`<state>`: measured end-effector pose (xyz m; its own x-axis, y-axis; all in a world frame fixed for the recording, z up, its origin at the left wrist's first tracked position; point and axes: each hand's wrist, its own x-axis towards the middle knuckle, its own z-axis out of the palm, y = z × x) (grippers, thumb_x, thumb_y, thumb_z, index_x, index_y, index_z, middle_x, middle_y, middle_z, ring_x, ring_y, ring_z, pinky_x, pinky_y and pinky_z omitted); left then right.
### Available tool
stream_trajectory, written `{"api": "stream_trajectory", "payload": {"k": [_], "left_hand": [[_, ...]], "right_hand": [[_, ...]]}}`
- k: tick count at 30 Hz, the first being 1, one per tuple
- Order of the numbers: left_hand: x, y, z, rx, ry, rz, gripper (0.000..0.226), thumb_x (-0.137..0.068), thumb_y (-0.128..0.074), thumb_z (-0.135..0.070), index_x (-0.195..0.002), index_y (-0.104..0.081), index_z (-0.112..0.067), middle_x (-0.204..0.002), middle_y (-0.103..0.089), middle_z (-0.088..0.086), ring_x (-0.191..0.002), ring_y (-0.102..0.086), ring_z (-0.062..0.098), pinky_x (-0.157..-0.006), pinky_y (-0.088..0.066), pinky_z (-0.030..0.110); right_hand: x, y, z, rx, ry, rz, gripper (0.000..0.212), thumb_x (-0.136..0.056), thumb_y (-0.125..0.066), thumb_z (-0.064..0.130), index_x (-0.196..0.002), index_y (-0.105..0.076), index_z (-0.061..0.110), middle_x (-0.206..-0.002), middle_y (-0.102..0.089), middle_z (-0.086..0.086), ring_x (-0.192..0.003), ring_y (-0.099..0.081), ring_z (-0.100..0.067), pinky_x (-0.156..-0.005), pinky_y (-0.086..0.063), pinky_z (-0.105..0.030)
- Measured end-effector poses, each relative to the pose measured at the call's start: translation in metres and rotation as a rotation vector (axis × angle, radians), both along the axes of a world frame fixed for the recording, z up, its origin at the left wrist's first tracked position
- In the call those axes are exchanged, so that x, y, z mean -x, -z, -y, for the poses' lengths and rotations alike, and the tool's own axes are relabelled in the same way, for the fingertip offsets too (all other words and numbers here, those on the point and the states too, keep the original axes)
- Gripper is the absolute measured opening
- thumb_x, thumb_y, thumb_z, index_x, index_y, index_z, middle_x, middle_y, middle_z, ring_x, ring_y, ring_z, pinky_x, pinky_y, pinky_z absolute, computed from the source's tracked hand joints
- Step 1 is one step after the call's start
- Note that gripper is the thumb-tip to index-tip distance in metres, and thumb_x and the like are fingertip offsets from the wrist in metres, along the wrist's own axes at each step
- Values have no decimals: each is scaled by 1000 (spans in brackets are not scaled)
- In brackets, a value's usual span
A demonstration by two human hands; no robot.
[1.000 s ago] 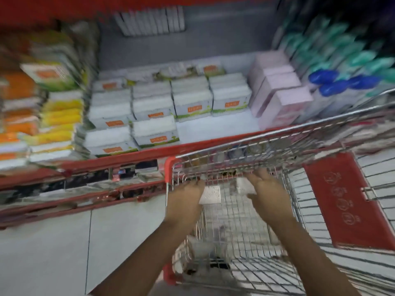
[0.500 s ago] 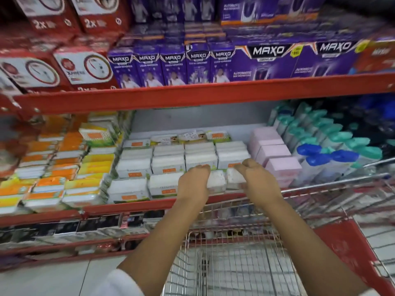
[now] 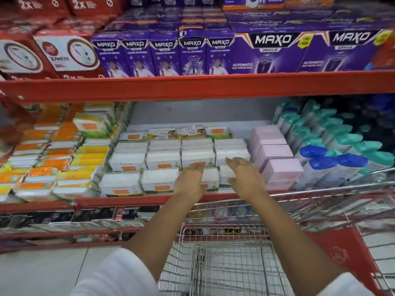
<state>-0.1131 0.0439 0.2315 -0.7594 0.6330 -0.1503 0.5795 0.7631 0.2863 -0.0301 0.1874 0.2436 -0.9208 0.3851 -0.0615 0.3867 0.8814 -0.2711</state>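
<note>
Rows of white packs with orange labels [image 3: 159, 180] fill the middle shelf [image 3: 132, 200]. My left hand [image 3: 190, 181] reaches over the shelf's front edge with straight fingers and lies against a white pack [image 3: 210, 178] in the front row. My right hand [image 3: 245, 178] is also flat with fingers extended, beside a smaller white pack [image 3: 226, 172]. Neither hand curls around anything. Both arms stretch out over a wire shopping cart [image 3: 224, 261].
Pink boxes [image 3: 280, 169] and bottles with blue and teal caps [image 3: 333, 161] stand to the right. Orange and yellow packs [image 3: 64, 159] are stacked at the left. Purple MAXO boxes [image 3: 267, 52] line the upper shelf. A red cart flap [image 3: 342, 253] is at lower right.
My hands rose from the cart to the shelf carrying white packs. Their fingers, curled round the packs half a second ago, are now straightened on the front row.
</note>
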Motion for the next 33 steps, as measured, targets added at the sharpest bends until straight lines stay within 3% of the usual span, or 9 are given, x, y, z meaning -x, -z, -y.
{"api": "stream_trajectory", "payload": {"k": [4, 7, 10, 15, 20, 24, 27, 30, 33], "left_hand": [[-28, -6, 48, -578, -272, 180, 56, -86, -69, -34, -136, -49, -15, -138, -53, 2, -127, -48, 19, -102, -40, 30], [-36, 0, 97, -964, -706, 458, 11, -88, -68, -16, -99, -67, -17, -108, -69, 5, -108, -63, 24, -84, -48, 22], [-15, 6, 136, -1118, -1026, 695, 10, -93, -61, -22, -85, -64, -18, -116, -66, 19, -108, -62, 31, -90, -49, 34], [35, -1, 169, -1174, -1217, 943, 58, -95, -57, -37, -136, -43, 1, -138, -52, 18, -127, -50, 29, -103, -41, 34], [65, 2, 174, -1209, -1380, 1054, 58, -86, -72, -30, -129, -51, 3, -130, -58, 16, -108, -64, 22, -76, -52, 23], [75, 1, 169, -1163, -1430, 1075, 59, -83, -75, -22, -129, -50, 4, -127, -59, 18, -83, -65, 18, -44, -54, 17], [81, 3, 167, -1139, -1416, 1083, 54, -85, -73, -22, -126, -51, 5, -117, -63, 18, -88, -65, 20, -48, -52, 17], [90, 6, 166, -1123, -1404, 1107, 49, -84, -74, -23, -119, -57, 5, -76, -57, 8, -81, -62, 18, -51, -50, 17], [97, 8, 163, -1101, -1399, 1104, 52, -83, -75, -25, -120, -56, 6, -77, -59, 9, -75, -61, 17, -49, -50, 18]], "right_hand": [[-20, -6, 68, 717, 352, -452, 56, -90, -65, 26, -141, -44, 17, -142, -49, -1, -129, -46, -19, -109, -37, -34], [-17, -6, 133, 1426, 672, -449, 37, -89, -65, 17, -126, -57, 15, -121, -60, 1, -112, -55, -17, -105, -42, -36], [6, -3, 173, 1852, 845, -424, 22, -91, -62, 7, -113, -60, 2, -125, -60, -12, -120, -55, -23, -109, -39, -32], [60, -19, 214, 1858, 1052, -463, 47, -94, -59, 13, -136, -45, -4, -148, -38, -20, -137, -38, -29, -113, -34, -33], [95, -28, 230, 1800, 1209, -493, 57, -99, -50, 22, -147, -25, 2, -154, -30, -14, -140, -32, -24, -118, -25, -37], [107, -18, 232, 1666, 1236, -492, 48, -98, -52, 14, -141, -36, -2, -145, -43, -21, -131, -46, -32, -110, -38, -40], [115, -14, 231, 1639, 1220, -510, 44, -100, -48, 12, -139, -38, -4, -144, -44, -23, -131, -46, -33, -110, -38, -40], [123, -18, 231, 1668, 1264, -550, 49, -99, -50, 11, -143, -32, 0, -145, -43, -19, -131, -44, -27, -108, -38, -33], [130, -17, 229, 1754, 1274, -574, 50, -102, -44, 16, -147, -26, 3, -153, -32, -13, -140, -33, -22, -115, -29, -31]]}}
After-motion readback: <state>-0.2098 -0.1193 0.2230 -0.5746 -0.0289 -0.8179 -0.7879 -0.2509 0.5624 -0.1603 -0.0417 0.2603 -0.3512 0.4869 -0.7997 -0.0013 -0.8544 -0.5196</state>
